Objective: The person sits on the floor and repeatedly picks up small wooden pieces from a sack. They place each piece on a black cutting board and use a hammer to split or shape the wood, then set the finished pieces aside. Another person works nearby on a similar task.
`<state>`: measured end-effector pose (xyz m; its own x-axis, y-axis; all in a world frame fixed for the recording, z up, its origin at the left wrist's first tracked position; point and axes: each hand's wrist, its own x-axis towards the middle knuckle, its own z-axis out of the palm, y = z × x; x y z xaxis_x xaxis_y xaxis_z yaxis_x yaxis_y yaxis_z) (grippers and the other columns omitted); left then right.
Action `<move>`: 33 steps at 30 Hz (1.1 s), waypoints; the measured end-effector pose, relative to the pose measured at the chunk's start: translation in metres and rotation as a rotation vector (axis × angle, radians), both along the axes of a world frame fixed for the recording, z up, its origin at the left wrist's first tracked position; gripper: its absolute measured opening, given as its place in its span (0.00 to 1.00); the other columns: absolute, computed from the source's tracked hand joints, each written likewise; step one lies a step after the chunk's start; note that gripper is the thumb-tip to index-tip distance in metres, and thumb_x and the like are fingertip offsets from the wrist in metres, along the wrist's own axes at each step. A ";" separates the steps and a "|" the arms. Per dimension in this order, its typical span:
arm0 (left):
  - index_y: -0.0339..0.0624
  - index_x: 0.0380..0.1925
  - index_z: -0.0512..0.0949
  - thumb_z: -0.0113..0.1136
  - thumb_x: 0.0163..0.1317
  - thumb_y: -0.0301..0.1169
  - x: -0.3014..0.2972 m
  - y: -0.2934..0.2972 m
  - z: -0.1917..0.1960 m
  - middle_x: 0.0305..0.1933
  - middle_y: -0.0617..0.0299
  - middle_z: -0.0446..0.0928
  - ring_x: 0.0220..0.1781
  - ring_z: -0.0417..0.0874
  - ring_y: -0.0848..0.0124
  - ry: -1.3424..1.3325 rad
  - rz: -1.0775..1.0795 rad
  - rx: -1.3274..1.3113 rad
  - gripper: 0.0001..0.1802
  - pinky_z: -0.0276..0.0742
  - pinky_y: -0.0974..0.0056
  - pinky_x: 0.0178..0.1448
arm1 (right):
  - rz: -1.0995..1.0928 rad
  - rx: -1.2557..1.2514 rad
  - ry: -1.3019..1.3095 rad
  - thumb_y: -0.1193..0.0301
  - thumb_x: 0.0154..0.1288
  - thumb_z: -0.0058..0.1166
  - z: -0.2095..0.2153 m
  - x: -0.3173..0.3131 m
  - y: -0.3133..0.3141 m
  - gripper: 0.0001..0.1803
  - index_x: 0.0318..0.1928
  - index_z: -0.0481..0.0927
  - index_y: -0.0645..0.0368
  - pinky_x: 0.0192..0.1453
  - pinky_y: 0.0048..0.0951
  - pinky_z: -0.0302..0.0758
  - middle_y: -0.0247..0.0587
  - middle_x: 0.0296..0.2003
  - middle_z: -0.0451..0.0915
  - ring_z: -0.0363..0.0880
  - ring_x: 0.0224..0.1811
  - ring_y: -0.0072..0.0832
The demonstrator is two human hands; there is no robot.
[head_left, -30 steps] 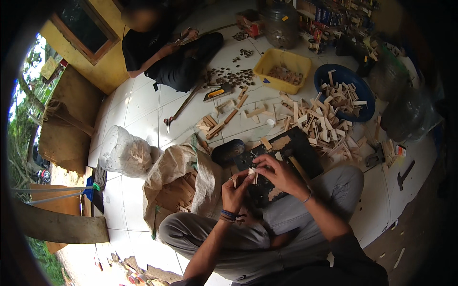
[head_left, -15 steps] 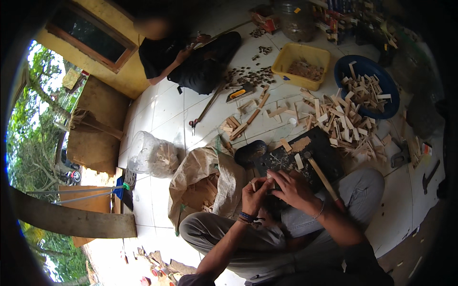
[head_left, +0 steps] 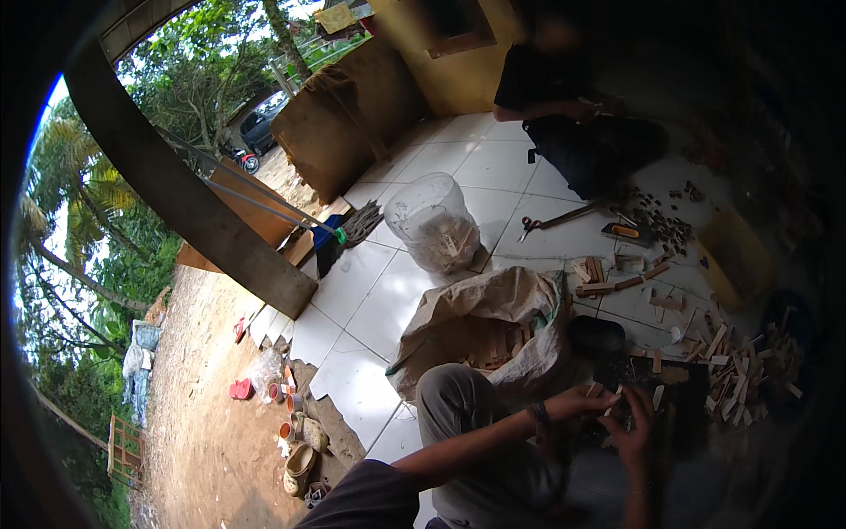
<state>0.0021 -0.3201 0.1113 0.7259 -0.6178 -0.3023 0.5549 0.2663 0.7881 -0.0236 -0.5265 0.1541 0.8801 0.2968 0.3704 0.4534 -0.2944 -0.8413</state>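
Wood pieces [head_left: 596,389] in hands [head_left: 631,435], sack [head_left: 441,310] holding wood [head_left: 504,346]

White tiled floor [head_left: 339,353], yellow wall [head_left: 467,84], brown-framed window [head_left: 454,25]; daylit dirt ground [head_left: 203,423]

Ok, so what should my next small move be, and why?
I'd probably tilt the small wooden piece toward your brighter left side: your left hand pinches it, your right hand is close beside it, and shadow hides its details.
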 end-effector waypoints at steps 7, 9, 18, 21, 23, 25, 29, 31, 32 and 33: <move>0.47 0.48 0.84 0.70 0.69 0.54 -0.005 -0.003 -0.011 0.39 0.75 0.80 0.38 0.75 0.84 -0.013 0.049 0.101 0.24 0.69 0.71 0.38 | -0.003 -0.246 0.034 0.65 0.50 0.80 -0.002 0.001 -0.012 0.41 0.66 0.79 0.60 0.65 0.48 0.76 0.52 0.59 0.79 0.78 0.63 0.52; 0.46 0.48 0.84 0.71 0.68 0.54 -0.005 -0.003 -0.007 0.40 0.75 0.80 0.40 0.77 0.83 0.019 0.032 0.138 0.23 0.72 0.71 0.41 | -0.012 -0.261 0.045 0.63 0.49 0.81 -0.002 0.000 -0.015 0.42 0.65 0.79 0.60 0.65 0.48 0.76 0.52 0.59 0.79 0.78 0.63 0.52; 0.39 0.56 0.81 0.69 0.73 0.41 -0.006 -0.011 0.009 0.48 0.66 0.84 0.51 0.83 0.77 0.035 0.162 0.101 0.20 0.79 0.69 0.54 | 0.002 -0.253 0.062 0.71 0.56 0.76 0.028 -0.001 -0.013 0.35 0.65 0.80 0.58 0.60 0.44 0.80 0.50 0.56 0.81 0.82 0.57 0.47; 0.39 0.58 0.80 0.69 0.73 0.39 -0.006 -0.011 0.009 0.50 0.65 0.85 0.52 0.84 0.76 0.108 0.219 0.022 0.20 0.80 0.68 0.57 | -0.077 -0.210 0.188 0.70 0.59 0.75 0.033 -0.002 -0.007 0.31 0.64 0.81 0.57 0.58 0.42 0.80 0.48 0.54 0.82 0.84 0.54 0.44; 0.39 0.58 0.80 0.70 0.72 0.39 -0.006 -0.009 0.007 0.51 0.65 0.85 0.54 0.84 0.75 0.108 0.206 0.042 0.21 0.80 0.67 0.60 | -0.123 -0.265 0.148 0.68 0.64 0.72 0.031 -0.004 -0.002 0.26 0.62 0.82 0.57 0.56 0.39 0.80 0.47 0.51 0.84 0.85 0.53 0.42; 0.39 0.59 0.80 0.71 0.71 0.40 -0.005 -0.008 0.004 0.52 0.65 0.85 0.54 0.84 0.75 0.074 0.198 0.102 0.22 0.80 0.66 0.60 | -0.142 -0.072 0.304 0.64 0.69 0.70 0.026 -0.007 0.003 0.25 0.63 0.81 0.57 0.58 0.36 0.78 0.44 0.49 0.86 0.85 0.53 0.35; 0.38 0.61 0.80 0.69 0.72 0.38 -0.001 -0.006 -0.002 0.55 0.62 0.84 0.58 0.83 0.75 -0.014 0.206 0.164 0.23 0.78 0.66 0.64 | -0.163 0.046 0.389 0.65 0.68 0.71 0.015 -0.006 0.003 0.27 0.65 0.79 0.57 0.58 0.33 0.77 0.40 0.50 0.85 0.83 0.55 0.30; 0.38 0.62 0.80 0.69 0.73 0.38 -0.003 -0.007 -0.001 0.56 0.62 0.84 0.58 0.83 0.74 -0.017 0.211 0.096 0.23 0.77 0.66 0.65 | -0.181 0.029 0.438 0.68 0.66 0.72 0.008 -0.004 0.002 0.28 0.65 0.79 0.56 0.55 0.31 0.77 0.38 0.50 0.86 0.83 0.53 0.27; 0.38 0.62 0.80 0.69 0.73 0.37 -0.003 -0.007 0.001 0.56 0.62 0.84 0.59 0.82 0.74 0.020 0.209 0.108 0.23 0.77 0.65 0.66 | -0.178 -0.019 0.352 0.69 0.65 0.72 0.005 -0.003 0.001 0.28 0.65 0.79 0.55 0.53 0.33 0.78 0.41 0.47 0.87 0.85 0.50 0.31; 0.37 0.62 0.80 0.69 0.73 0.37 -0.004 -0.008 0.003 0.57 0.62 0.84 0.59 0.82 0.74 0.015 0.215 0.136 0.23 0.77 0.65 0.66 | -0.197 -0.096 0.322 0.71 0.64 0.72 0.001 -0.004 0.001 0.29 0.64 0.79 0.55 0.52 0.36 0.80 0.43 0.45 0.88 0.87 0.48 0.35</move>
<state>-0.0022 -0.3278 0.1140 0.8311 -0.4023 -0.3838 0.5088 0.2718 0.8169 -0.0272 -0.5254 0.1553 0.9905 0.1302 0.0448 0.0975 -0.4336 -0.8958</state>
